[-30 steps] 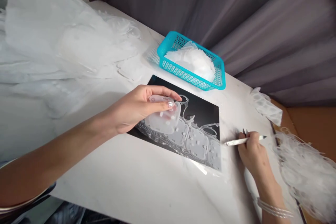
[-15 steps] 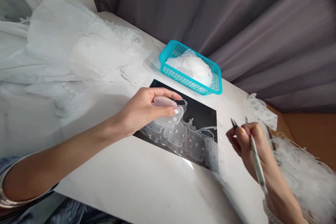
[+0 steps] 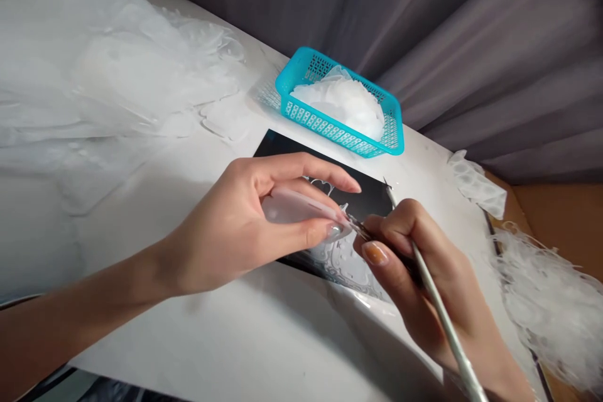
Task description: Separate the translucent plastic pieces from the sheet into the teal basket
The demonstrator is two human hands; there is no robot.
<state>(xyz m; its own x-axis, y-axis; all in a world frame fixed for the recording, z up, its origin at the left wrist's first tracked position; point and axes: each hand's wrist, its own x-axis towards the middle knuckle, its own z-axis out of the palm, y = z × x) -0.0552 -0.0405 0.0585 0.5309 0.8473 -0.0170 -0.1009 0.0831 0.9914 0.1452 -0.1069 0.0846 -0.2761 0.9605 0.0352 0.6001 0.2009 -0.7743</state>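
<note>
My left hand [image 3: 264,220] pinches a translucent, rounded flat piece [image 3: 296,206] between thumb and fingers, above a black sheet [image 3: 277,146]. In my right hand [image 3: 414,264] are dark tweezers [image 3: 358,227], their tips at the right end of the piece. The same hand also keeps hold of a slim, white-handled pointed tool [image 3: 438,301], whose thin tip points up and away. On the black sheet lies a clear moulded sheet [image 3: 339,260] with rounded outlines, partly hidden by both hands.
A turquoise basket [image 3: 325,129] holding a heap of whitish translucent pieces [image 3: 348,103] stands behind the sheet. Translucent sheets [image 3: 122,75] are piled at the left. On the right lie a perforated strip [image 3: 478,185] and a heap of stringy scraps [image 3: 551,308]. A grey curtain [image 3: 330,0] hangs behind.
My right hand has moved left, bringing the tweezers to the piece. The left hand has turned the piece more edge-on. The view has shifted closer.
</note>
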